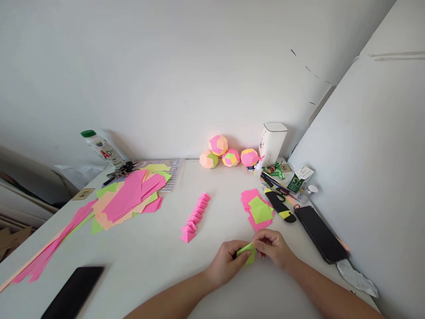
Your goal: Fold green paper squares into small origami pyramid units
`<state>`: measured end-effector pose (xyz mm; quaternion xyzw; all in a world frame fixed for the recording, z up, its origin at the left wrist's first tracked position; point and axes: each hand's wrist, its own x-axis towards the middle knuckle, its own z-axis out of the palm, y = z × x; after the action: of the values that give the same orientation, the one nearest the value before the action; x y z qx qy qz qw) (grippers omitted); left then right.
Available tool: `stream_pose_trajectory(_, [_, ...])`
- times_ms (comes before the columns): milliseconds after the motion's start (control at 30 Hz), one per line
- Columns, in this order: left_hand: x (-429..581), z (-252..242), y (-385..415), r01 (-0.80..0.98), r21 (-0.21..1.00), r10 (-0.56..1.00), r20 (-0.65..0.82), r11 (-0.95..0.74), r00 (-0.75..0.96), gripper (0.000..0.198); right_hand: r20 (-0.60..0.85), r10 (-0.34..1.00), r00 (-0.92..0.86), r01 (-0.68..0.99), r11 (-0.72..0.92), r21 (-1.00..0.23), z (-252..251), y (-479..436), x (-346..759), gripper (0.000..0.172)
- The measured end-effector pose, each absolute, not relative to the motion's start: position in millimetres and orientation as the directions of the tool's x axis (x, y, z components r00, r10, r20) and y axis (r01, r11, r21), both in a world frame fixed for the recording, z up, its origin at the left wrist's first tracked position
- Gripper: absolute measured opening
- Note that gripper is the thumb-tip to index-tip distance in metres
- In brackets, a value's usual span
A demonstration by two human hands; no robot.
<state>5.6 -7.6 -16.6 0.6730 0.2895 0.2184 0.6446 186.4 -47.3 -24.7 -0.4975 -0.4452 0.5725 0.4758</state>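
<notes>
"Nearer the viewer than the pink row (196, 215), and to its right: what is entered?"

"Green paper (251, 256), one piece, raised in two hands; its fold lines too small to tell."

"State of the hands?"

"Left hand (229, 261): closed lightly, thumb on the near face of the green paper, fingers curled at its far side. Right hand (274, 246): fingers bent, thumb and fingertips pinched together on the paper's upper edge."

"Right of the row, level with it?"

"Pile (261, 213): pink sheets, green on top. Farther right of the row, a tool (280, 206), black and yellow, then a device (320, 234), black, flat."

"Beyond the row?"

"Balls (218, 145), four, faceted, pink, peach and yellow among their colours; one rests upon two. Beyond the row to the right, a container (274, 144), white, upright."

"And left of it?"

"Heap (128, 195): pink, peach and green sheets, overlapping. Farther left, strips (58, 241), long, fanned. Beyond these, left of the row, a bottle (102, 150), white, green cap. Nearer than the row, far left, a slab (75, 292), dark, flat."
</notes>
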Motion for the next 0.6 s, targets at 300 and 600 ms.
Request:
stream_pose_trajectory(300, [5.8,-17.0,-5.5,0.100,0.986,0.684,-0.162,0.131,0.711,0.034,-0.094,0.992,-0.086,-0.030,-0.097,-0.995,-18.9,-53.8,183.7,0.032])
stream_pose_trajectory(600, [6.8,-25.1,-5.2,0.057,0.969,0.719,-0.216,0.239,0.661,0.036,-0.114,0.993,-0.038,0.017,-0.114,-0.993,-22.3,-51.6,182.9,0.028])
